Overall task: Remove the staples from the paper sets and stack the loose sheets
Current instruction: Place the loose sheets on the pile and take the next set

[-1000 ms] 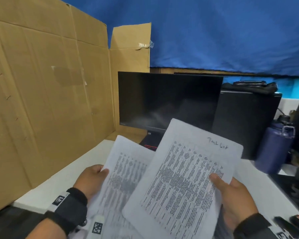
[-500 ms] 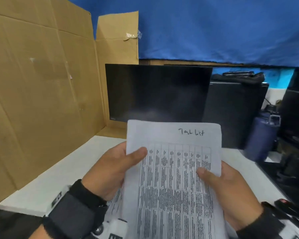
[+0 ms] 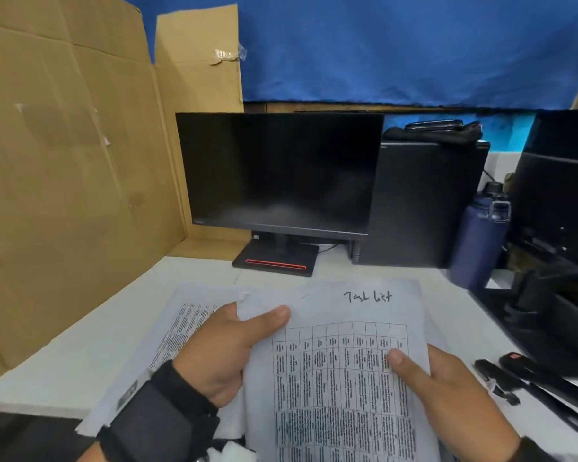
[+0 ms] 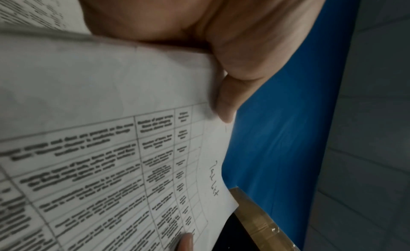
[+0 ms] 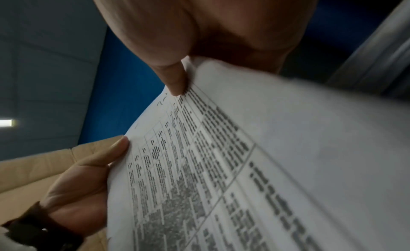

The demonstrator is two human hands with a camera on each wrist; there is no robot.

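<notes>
A printed sheet point(image 3: 341, 378) headed "Task list" is held low over the desk between both hands. My left hand point(image 3: 227, 348) pinches its left edge, thumb on top near the upper left corner. My right hand point(image 3: 447, 395) pinches the right edge, thumb on the table print. The wrist views show the same sheet point(image 4: 111, 149) point(image 5: 244, 167) with each thumb pressed on it. Another printed sheet point(image 3: 187, 321) lies on the white desk point(image 3: 80, 355) under my left hand. No staple is visible.
A dark monitor point(image 3: 281, 175) stands behind the papers on a black base point(image 3: 276, 261). Cardboard walls point(image 3: 64, 178) close off the left. A black box point(image 3: 424, 205) and a blue bottle point(image 3: 477, 238) stand at right. Black tools point(image 3: 541, 385) lie at the right edge.
The top sheet was fanned apart from the other, then both hands brought it square and lowered it toward the desk. The other sheet now lies flat on the desk.
</notes>
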